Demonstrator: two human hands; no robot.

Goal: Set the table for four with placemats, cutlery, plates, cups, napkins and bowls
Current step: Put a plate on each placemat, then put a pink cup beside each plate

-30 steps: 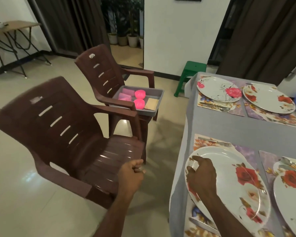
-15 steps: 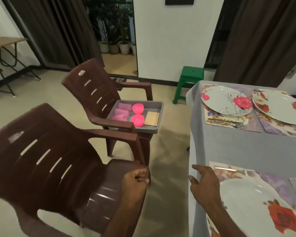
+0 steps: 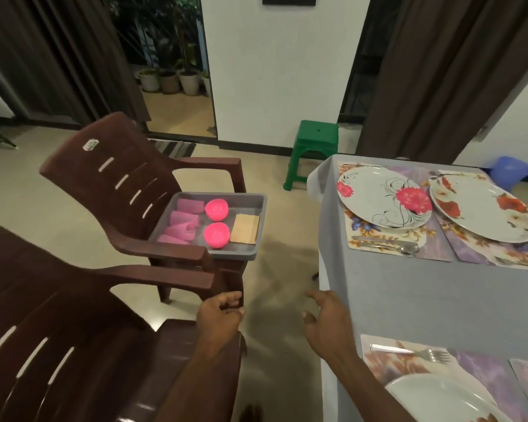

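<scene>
A grey tray (image 3: 253, 205) rests on the far brown chair (image 3: 119, 166). It holds several pink cups (image 3: 183, 220) lying on their sides, two pink bowls (image 3: 216, 222) and tan napkins (image 3: 245, 228). On the grey-clothed table (image 3: 409, 287) lie floral placemats with two plates (image 3: 381, 197) at the far end and cutlery (image 3: 384, 243) beside them. A fork (image 3: 415, 353) and a plate (image 3: 439, 400) lie on the near placemat. My left hand (image 3: 220, 318) hangs loosely curled over the near chair's front corner, holding nothing. My right hand (image 3: 326, 321) hovers with relaxed fingers beside the table edge.
The near brown chair (image 3: 58, 330) fills the lower left. A green stool (image 3: 314, 147) stands behind the table's far corner and a blue bin (image 3: 509, 172) at the far right. Open floor runs between the chairs and the table.
My right hand has come off the near plate and moved left past the table edge. My view has lifted toward the tray on the far chair.
</scene>
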